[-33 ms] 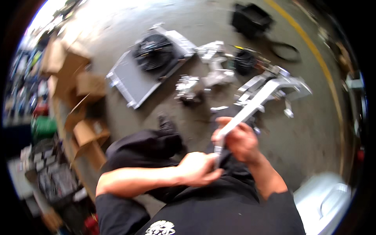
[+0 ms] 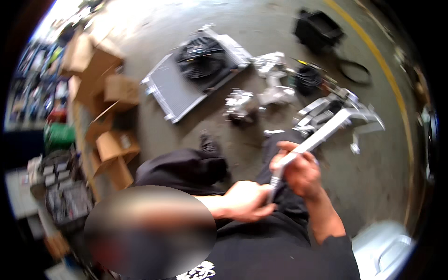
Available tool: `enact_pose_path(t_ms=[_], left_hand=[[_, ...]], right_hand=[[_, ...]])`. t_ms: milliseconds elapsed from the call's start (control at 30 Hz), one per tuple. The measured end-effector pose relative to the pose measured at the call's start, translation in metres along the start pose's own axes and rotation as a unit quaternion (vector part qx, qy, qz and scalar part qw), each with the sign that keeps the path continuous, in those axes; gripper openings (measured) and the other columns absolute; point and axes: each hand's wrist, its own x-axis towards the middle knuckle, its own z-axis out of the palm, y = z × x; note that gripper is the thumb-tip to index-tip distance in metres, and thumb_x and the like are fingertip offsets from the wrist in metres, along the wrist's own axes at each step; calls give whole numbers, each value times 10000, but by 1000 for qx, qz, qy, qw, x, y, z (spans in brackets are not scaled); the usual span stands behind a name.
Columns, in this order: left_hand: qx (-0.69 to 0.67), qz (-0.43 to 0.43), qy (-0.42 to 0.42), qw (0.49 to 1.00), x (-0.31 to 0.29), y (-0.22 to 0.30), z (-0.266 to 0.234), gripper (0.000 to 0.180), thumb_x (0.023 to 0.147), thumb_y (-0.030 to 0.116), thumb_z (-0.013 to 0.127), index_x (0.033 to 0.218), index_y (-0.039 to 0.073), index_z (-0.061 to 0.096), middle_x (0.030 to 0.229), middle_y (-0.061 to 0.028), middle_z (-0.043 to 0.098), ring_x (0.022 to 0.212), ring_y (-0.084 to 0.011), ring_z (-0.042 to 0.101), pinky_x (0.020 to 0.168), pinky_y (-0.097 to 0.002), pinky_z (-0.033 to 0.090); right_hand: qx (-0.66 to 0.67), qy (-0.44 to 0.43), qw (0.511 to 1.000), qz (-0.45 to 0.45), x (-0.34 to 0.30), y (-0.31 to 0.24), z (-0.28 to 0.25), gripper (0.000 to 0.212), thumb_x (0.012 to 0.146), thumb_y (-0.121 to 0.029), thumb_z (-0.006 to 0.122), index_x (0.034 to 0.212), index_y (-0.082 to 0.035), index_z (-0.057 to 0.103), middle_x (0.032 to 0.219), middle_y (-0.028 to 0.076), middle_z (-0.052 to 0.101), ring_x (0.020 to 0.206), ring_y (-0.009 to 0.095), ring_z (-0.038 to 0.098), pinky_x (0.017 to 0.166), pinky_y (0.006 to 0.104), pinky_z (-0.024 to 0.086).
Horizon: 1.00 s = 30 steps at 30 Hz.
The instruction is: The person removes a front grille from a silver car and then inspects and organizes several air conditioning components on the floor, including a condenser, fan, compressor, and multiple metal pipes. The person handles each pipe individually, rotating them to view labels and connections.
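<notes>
Looks steeply down from head height, over the shirt [image 2: 284, 249] at the lower edge and out across the floor [image 2: 368, 186] to the radiator [image 2: 172, 95] farther ahead. Takes in the left hand [image 2: 247, 200] and right hand [image 2: 301, 173] from close above, just below and right of centre. Spreads out in a wide fisheye sweep, upright, from boxes [image 2: 122, 88] on the left to the bending yellow line [image 2: 395, 84] on the right.

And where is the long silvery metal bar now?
Right of centre in the head view: the long silvery metal bar slants from the left hand up across the right hand.
</notes>
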Motion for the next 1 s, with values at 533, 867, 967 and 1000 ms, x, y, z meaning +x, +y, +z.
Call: enact_pose_path(t_ms=[533, 867, 967, 1000], left_hand=[[-6, 61, 68, 996, -8, 1, -10, 301, 833, 307, 656, 760, 29, 568, 588, -182, 570, 601, -402, 605, 581, -478, 488], [-58, 105, 69, 990, -10, -1, -16, 273, 837, 299, 663, 798, 30, 640, 640, -158, 614, 654, -358, 634, 609, -441, 499], [-134, 109, 42, 984, -11, 1, -21, 282, 846, 300, 667, 836, 19, 669, 676, -157, 647, 651, -338, 648, 605, -416, 505], [-155, 109, 30, 982, -11, 1, -25, 287, 850, 299, 668, 845, 12, 672, 688, -157, 656, 649, -329, 652, 603, -406, 506]], right_hand=[[-66, 16, 996, -54, -9, 0, -17, 226, 1003, -232, 550, 1082, -20, 553, 924, 167, 637, 863, 256, 639, 788, 339, 498], [-42, 116, 990, -69, -10, 2, -17, 244, 1015, -277, 530, 1050, -38, 564, 830, 142, 646, 771, 209, 629, 672, 300, 487], [-34, 135, 989, -53, -11, 3, -18, 259, 1018, -298, 523, 1028, -43, 567, 804, 129, 640, 749, 200, 621, 647, 296, 476], [-27, 142, 988, -47, -10, 5, -19, 259, 1019, -305, 519, 1011, -51, 571, 787, 111, 640, 743, 192, 623, 631, 294, 473]])
